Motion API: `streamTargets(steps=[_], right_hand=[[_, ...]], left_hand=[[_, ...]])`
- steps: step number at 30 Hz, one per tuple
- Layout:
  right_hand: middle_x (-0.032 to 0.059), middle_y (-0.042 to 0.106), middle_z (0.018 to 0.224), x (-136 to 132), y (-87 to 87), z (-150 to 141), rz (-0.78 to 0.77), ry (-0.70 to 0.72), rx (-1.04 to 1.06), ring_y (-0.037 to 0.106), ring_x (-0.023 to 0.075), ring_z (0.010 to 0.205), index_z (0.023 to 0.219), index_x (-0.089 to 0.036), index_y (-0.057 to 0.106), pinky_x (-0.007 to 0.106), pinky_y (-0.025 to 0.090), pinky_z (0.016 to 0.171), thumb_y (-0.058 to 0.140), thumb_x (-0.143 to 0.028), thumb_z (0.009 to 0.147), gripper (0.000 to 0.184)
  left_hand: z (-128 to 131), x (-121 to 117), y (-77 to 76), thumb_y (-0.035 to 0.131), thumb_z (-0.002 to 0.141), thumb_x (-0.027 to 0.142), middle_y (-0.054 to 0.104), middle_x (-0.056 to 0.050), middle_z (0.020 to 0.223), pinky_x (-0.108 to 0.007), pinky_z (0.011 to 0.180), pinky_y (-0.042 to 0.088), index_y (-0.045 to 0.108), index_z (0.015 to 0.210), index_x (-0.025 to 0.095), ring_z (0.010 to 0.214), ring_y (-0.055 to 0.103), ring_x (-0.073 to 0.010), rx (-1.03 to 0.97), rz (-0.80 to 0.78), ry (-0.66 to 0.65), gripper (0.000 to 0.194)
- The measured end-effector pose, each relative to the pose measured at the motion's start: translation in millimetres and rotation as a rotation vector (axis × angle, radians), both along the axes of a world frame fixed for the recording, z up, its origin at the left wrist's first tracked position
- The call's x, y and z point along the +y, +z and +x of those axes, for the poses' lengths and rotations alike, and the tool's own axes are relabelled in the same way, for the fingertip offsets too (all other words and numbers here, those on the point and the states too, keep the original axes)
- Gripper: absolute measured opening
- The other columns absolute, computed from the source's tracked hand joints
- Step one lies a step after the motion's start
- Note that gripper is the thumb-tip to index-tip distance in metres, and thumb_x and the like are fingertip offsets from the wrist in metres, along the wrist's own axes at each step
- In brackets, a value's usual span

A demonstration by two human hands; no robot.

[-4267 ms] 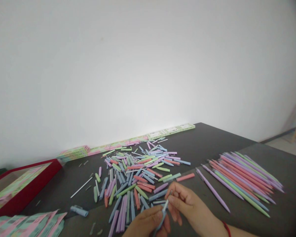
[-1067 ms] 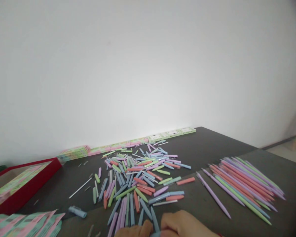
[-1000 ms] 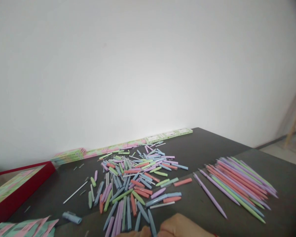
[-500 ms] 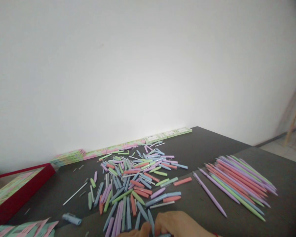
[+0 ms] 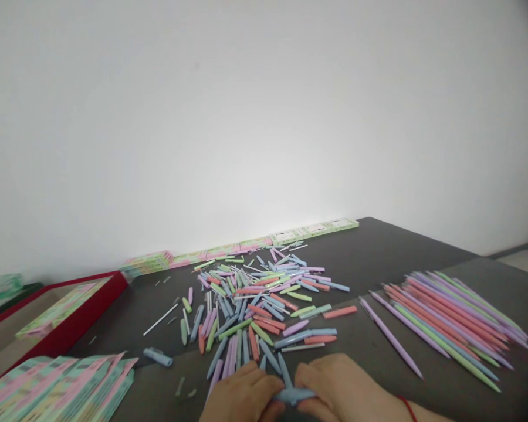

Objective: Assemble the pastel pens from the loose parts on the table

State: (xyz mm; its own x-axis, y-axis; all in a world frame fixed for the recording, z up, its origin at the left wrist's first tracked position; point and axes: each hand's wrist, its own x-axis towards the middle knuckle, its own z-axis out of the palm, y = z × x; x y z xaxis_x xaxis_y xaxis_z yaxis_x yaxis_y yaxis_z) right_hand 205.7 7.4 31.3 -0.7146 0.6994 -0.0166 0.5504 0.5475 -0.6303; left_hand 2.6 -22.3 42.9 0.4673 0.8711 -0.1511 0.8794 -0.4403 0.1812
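Low in the head view, my left hand [image 5: 245,391] and my right hand [image 5: 334,384] come together in front of a heap of pen parts [image 5: 250,293]. Between them lies a light blue pen part [image 5: 293,395], gripped by the fingers of both hands. Its ends are hidden behind the fingers. The heap holds pastel blue, purple, green and coral barrels, along with thin white refills. To the right of my hands, a row of assembled pens [image 5: 449,316] lies side by side, with one purple pen [image 5: 391,337] a little apart.
A red box [image 5: 92,302] with a printed carton inside stands at the left. Before it lie fanned printed packets [image 5: 66,387]. Flat printed boxes [image 5: 255,241] line the wall. A lone blue pen part [image 5: 158,356] rests left of the heap on the dark table [image 5: 330,258].
The view has tilted down and turned slightly left, so more of both hands shows. The blue part between my fingers is now visible, lying crosswise.
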Motion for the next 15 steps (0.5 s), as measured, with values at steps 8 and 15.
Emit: streamTargets(steps=[8, 15], right_hand=[[-0.0027, 0.054, 0.06, 1, 2.2, 3, -0.327, 0.034, 0.141, 0.045, 0.0107, 0.052, 0.08, -0.016, 0.06, 0.02, 0.035, 0.052, 0.047, -0.038, 0.087, 0.026], [-0.0006, 0.058, 0.067, -1, 3.1, 1, -0.146, 0.013, 0.043, 0.051, 0.013, 0.062, 0.075, -0.017, 0.059, 0.021, 0.037, 0.059, 0.05, -0.022, 0.083, 0.013]], left_hand=[[-7, -6, -8.8, 0.051, 0.089, 0.028, 0.071, -0.002, 0.086, -0.028, 0.071, 0.047, 0.065, 0.1, 0.025, 0.083, 0.061, -0.0199, -0.134, 0.195, -0.11, 0.018], [-9, -2, -17.8, 0.047, 0.091, 0.033, 0.069, 0.001, 0.073, -0.023, 0.056, 0.045, 0.063, 0.09, 0.023, 0.067, 0.06, -0.0156, -0.279, 0.509, -0.213, 0.019]])
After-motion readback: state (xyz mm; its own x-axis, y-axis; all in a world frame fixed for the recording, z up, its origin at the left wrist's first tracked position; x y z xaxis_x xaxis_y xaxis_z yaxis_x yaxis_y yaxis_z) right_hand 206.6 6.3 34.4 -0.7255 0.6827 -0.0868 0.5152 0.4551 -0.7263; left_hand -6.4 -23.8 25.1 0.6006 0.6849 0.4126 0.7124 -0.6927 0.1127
